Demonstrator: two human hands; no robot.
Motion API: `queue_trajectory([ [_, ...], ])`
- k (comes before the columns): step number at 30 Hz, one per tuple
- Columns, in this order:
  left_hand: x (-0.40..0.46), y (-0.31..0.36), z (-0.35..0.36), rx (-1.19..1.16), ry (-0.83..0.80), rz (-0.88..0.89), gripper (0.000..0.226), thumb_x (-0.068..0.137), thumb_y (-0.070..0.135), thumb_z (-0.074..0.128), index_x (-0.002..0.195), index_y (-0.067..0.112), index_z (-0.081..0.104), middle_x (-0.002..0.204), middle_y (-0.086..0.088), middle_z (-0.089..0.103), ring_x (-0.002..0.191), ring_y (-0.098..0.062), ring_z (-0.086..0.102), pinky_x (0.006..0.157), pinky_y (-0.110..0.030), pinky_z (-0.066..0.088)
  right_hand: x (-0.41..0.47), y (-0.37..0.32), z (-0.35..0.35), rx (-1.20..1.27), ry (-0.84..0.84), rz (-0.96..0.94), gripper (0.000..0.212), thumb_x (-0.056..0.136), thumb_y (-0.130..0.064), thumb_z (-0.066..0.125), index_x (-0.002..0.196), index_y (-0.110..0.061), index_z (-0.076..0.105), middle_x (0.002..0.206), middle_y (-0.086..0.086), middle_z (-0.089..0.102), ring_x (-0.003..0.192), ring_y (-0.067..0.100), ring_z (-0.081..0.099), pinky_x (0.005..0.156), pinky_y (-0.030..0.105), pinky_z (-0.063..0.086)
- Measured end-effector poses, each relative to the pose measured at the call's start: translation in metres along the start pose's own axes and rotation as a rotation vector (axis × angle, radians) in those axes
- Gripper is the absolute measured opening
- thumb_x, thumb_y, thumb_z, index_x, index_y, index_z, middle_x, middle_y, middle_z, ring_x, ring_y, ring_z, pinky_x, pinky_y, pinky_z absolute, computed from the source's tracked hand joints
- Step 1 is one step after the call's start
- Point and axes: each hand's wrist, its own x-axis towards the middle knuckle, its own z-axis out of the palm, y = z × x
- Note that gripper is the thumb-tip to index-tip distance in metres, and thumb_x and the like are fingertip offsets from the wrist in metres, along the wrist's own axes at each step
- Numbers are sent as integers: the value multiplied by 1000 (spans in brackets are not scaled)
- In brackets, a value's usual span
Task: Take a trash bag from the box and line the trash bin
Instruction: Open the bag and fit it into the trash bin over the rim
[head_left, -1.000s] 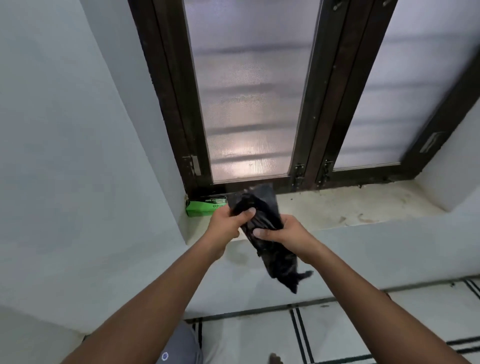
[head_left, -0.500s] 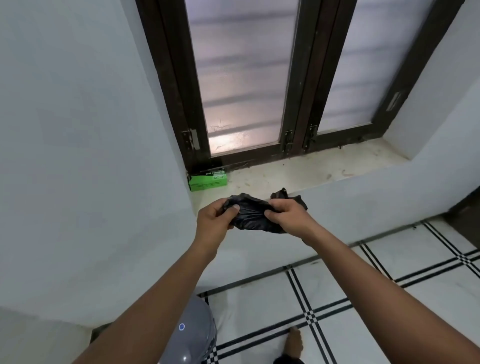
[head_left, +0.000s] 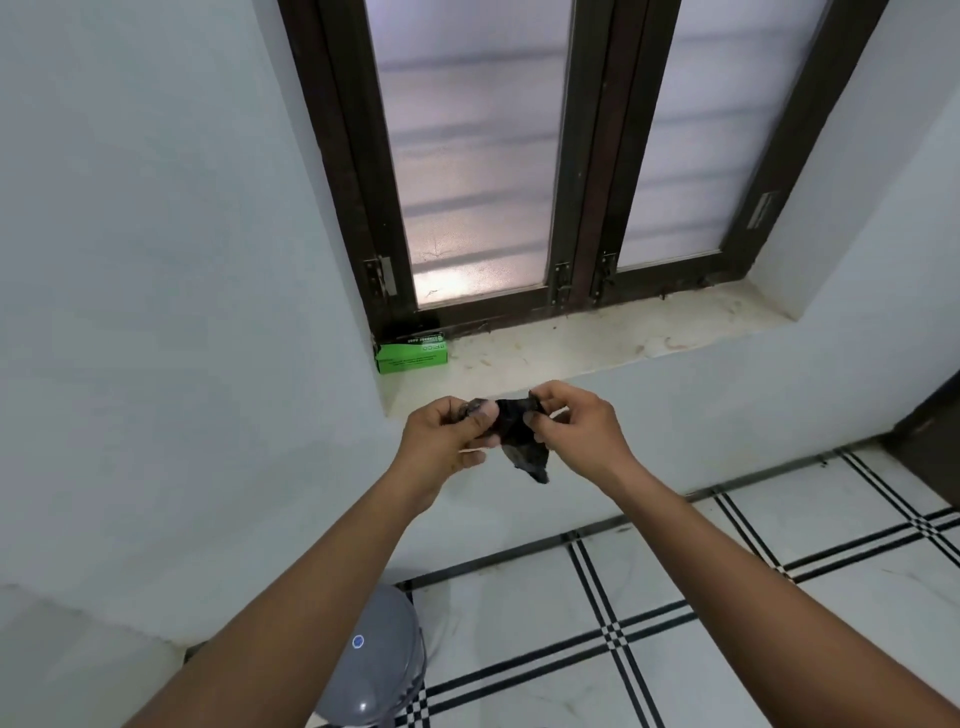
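A crumpled black trash bag (head_left: 521, 441) hangs between both hands in front of the window sill. My left hand (head_left: 447, 436) pinches its left edge with thumb and fingers. My right hand (head_left: 574, 423) pinches its right edge, and a loose tail of the bag droops below. The green trash bag box (head_left: 412, 353) lies at the left end of the sill, against the window frame. The grey trash bin (head_left: 376, 662) with its lid shut stands on the floor below my left forearm, partly hidden by the arm.
The stone window sill (head_left: 597, 343) runs right from the box under a dark-framed frosted window (head_left: 483, 156). White walls close in on the left. The floor (head_left: 727, 597) is white tile with black lines. A dark door edge (head_left: 930, 447) shows at the right.
The view has tilted down toward the floor and bin. My hands have bunched the long hanging bag into a small wad, then pulled apart a little, stretching its top edge between them.
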Motion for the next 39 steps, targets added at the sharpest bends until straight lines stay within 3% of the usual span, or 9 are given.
queue_trajectory([
  [5, -12, -3, 26, -479, 50, -173, 17, 101, 19, 62, 112, 5, 64, 121, -20, 72, 105, -27, 73, 89, -33, 60, -28, 21, -22, -75, -36, 17, 30, 85, 2, 59, 72, -24, 68, 100, -2, 66, 79, 21, 71, 76, 31, 58],
  [7, -19, -4, 38, -595, 105, -239, 18, 100, 17, 63, 115, 6, 64, 116, -19, 71, 103, -29, 70, 94, -40, 58, -38, 26, -33, -199, -100, -3, 33, 83, 1, 59, 68, -26, 69, 105, -8, 63, 86, 16, 67, 77, 21, 52],
  [9, -29, -4, 49, -651, 149, -308, 16, 98, 18, 66, 111, 8, 65, 103, -13, 68, 99, -31, 68, 94, -43, 58, -47, 30, -43, -331, -168, -16, 30, 81, -3, 59, 67, -25, 73, 109, -12, 62, 94, 10, 64, 84, 21, 52],
  [14, -54, -16, 74, -652, 171, -328, 3, 100, 5, 60, 100, 6, 63, 94, -12, 69, 90, -26, 68, 84, -38, 58, -62, 24, -67, -662, -492, 174, 15, 80, -23, 55, 73, -16, 66, 90, 1, 69, 77, 20, 63, 74, 26, 55],
  [19, -77, -30, 83, -556, 169, -233, 16, 95, 0, 65, 110, 3, 68, 97, -11, 74, 81, -18, 73, 76, -28, 63, -81, -12, -73, -210, -84, -16, 10, 86, -25, 69, 90, -25, 78, 96, -10, 74, 90, 5, 70, 84, 27, 58],
  [23, -100, -34, 86, -508, 124, -193, 18, 95, 7, 67, 112, 6, 70, 97, -7, 79, 83, -14, 77, 76, -27, 60, -96, -12, -55, 148, -270, 244, 37, 79, -52, 82, 105, -25, 76, 95, -3, 78, 82, 9, 76, 78, 31, 65],
  [29, -126, -37, 69, -561, 49, -285, 8, 95, 26, 69, 100, 20, 67, 92, 0, 73, 86, -15, 71, 87, -32, 57, -111, 2, -38, 470, -301, 400, 13, 91, -23, 78, 97, -13, 74, 95, 4, 77, 93, 20, 76, 82, 35, 63],
  [34, -140, -40, 52, -616, 86, -305, 13, 105, 18, 54, 97, 14, 63, 90, -6, 71, 90, -21, 68, 87, -38, 55, -123, -5, -18, 659, -293, 522, 6, 99, -13, 66, 100, -10, 71, 105, 7, 76, 107, 24, 72, 95, 41, 58],
  [39, -153, -38, 15, -771, 194, -315, 23, 108, 8, 41, 102, 8, 63, 98, -11, 67, 95, -22, 66, 85, -37, 53, -136, -18, 7, 930, -205, 657, 7, 102, -6, 58, 100, -8, 65, 92, 8, 74, 95, 24, 74, 86, 38, 58],
])
